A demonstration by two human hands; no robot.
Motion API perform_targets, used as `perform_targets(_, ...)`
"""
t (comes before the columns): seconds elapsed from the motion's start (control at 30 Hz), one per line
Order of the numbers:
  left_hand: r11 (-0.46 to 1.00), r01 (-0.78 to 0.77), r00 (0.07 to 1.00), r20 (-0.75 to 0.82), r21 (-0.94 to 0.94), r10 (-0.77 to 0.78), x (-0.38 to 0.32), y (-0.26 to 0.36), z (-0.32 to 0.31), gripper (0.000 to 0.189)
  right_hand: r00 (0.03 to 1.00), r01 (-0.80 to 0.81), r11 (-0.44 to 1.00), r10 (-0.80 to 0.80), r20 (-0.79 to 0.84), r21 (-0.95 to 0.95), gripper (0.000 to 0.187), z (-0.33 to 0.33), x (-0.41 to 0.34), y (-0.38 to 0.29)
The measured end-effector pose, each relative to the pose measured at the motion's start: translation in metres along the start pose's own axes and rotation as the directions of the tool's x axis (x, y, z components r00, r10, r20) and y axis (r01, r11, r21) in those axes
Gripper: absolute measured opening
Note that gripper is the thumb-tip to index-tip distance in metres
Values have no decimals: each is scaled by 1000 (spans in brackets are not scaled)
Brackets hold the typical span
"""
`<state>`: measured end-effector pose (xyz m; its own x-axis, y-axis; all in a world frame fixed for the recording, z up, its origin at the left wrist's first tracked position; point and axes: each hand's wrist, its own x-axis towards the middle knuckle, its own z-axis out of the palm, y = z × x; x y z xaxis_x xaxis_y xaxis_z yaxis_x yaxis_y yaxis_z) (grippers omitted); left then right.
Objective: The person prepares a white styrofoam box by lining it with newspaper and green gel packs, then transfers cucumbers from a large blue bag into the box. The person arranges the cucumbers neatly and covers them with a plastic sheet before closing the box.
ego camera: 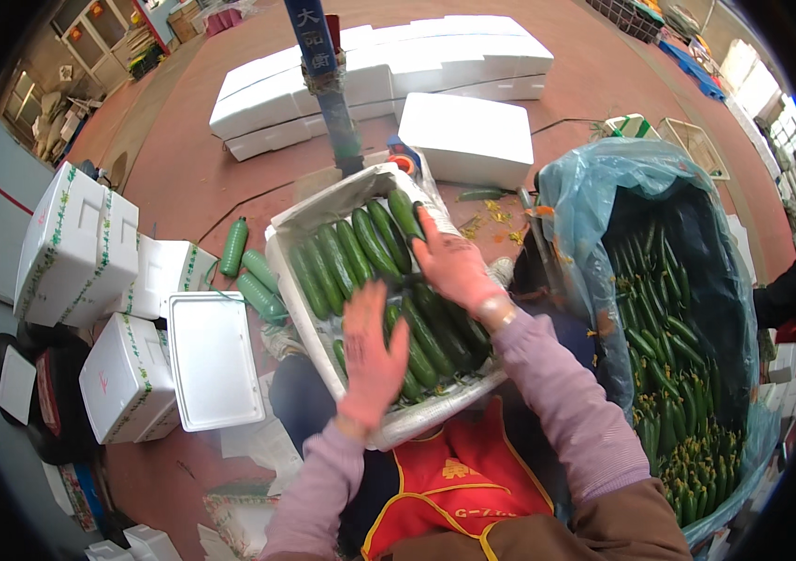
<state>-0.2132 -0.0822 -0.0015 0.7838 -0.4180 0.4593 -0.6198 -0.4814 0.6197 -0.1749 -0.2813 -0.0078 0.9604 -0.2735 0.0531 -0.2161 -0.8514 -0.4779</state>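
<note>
An open white foam box (310,400) stands tilted before me, with cucumbers (372,242) laid side by side in two rows. My right hand (455,263), in a pink glove with dark fingertips, has its fingers at a cucumber (406,213) by the box's right wall; whether it grips it cannot be told. My left hand (375,350), also gloved, lies over the near row with its fingers spread and nothing seen in it. To the right, a crate lined with a blue plastic bag (580,182) holds many more cucumbers (678,393), some with yellow flowers.
White foam boxes (75,245) are stacked at the left beside a foam lid (215,361) and green plastic bottles (234,247). Beyond the open box rise a blue post (331,91), a single foam box (464,137) and a long row of foam boxes (454,52).
</note>
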Motion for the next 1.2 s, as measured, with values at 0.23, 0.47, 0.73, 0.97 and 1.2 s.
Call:
perform_targets(0.23,892,-49,933,339,449,-119,99,-112,82,61,969,130,818,14,245,-560,53,59,55,-19)
perform_targets(0.47,883,-14,934,321,470,-156,98,-128,34,63,966,130,950,-186,-181,-283,27,2,25,-10)
perform_targets(0.73,840,543,744,-460,-9,-486,-100,-194,-204,47,933,-355,818,280,225,452,61,7,-131,45)
perform_targets(0.97,347,933,357,-349,93,-866,-337,-242,-173,45,958,-287,851,249,144,440,52,23,-139,94)
perform_targets(1.2,105,847,130,-12,521,-991,-376,-257,-84,63,922,-386,815,334,194,432,54,26,-127,133)
